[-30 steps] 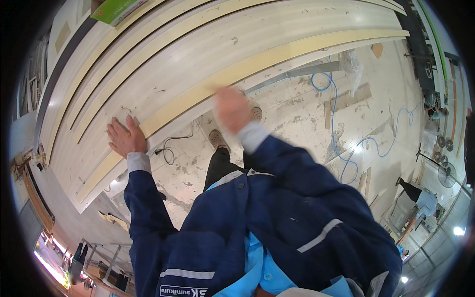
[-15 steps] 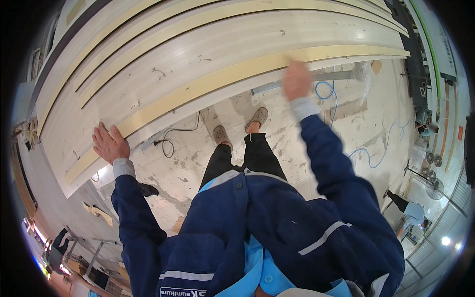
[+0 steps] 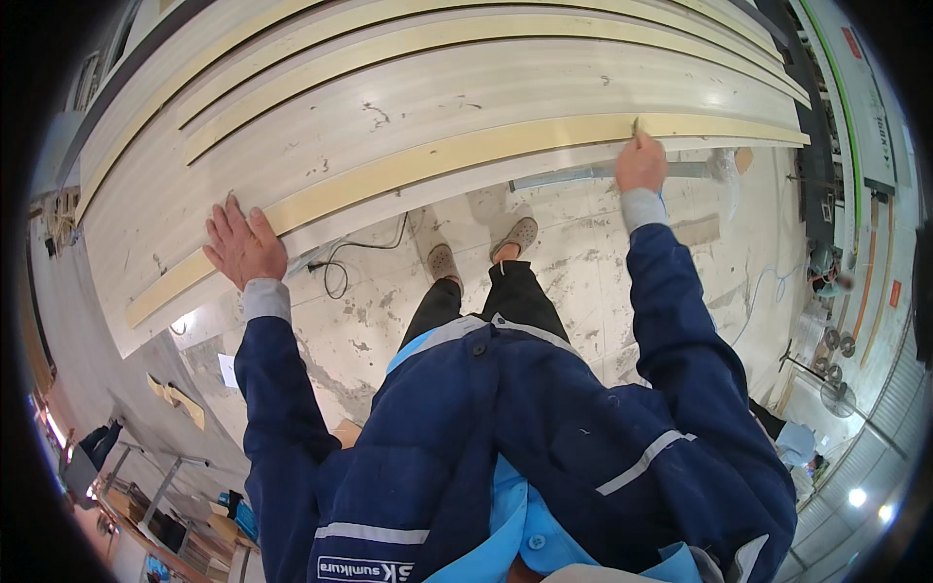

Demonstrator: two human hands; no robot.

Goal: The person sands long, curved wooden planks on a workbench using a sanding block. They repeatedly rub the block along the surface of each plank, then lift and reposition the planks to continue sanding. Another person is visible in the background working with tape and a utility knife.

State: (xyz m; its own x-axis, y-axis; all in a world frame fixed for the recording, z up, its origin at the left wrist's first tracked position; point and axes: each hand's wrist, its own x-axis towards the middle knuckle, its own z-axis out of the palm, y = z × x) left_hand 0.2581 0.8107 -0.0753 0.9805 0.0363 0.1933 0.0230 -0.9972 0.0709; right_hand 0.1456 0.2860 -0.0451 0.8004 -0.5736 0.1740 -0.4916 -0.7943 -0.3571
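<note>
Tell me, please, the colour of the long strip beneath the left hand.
The strip is pale yellow, clearest in the head view.

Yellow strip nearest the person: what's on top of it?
The left hand lies across the strip; the right hand holds something small over it. Beneath the left hand, it is hidden.

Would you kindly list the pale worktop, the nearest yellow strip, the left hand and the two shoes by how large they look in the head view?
1. Pale worktop
2. Nearest yellow strip
3. Left hand
4. Left shoe and right shoe: too alike to rank
</note>
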